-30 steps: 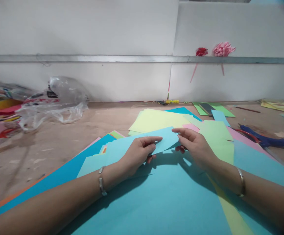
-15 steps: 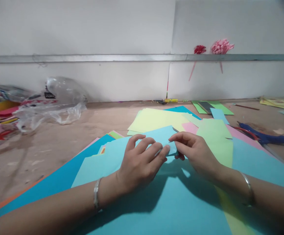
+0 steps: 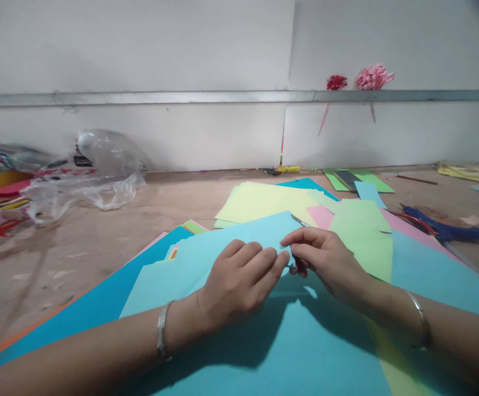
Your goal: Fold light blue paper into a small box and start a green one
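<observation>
White wall (image 3: 148, 49) panels were crossed by a metal rail (image 3: 161, 98), behind which a red paper flower (image 3: 337, 83) and a pink one were tucked, their thin stems hanging below it. Beneath, a brown, stained desk (image 3: 173, 198) was covered at its near side by overlapping coloured sheets. Nearest lay a large light blue sheet (image 3: 289, 352), shadowed by both arms, with a darker blue sheet (image 3: 99, 301) showing along its left side. Pale yellow sheets (image 3: 268, 201) were spread beyond it, and light green paper (image 3: 363, 225) was laid to the right.

Above the large sheet, near its far edge, a small piece of light blue paper (image 3: 291, 259) was held between the two hands, mostly hidden by the fingers. By the right hand (image 3: 328, 256) it was pinched between forefinger and thumb. The left hand (image 3: 241, 280) was curled palm down, its forefinger brought up to the same piece; because its thumb was hidden, whether it was gripping could not be told. A silvery bracelet was worn on each wrist.

At the left, a crumpled clear plastic bag (image 3: 111, 159) was seen; at the right, a blue tool (image 3: 456, 231) was placed beside the papers.
</observation>
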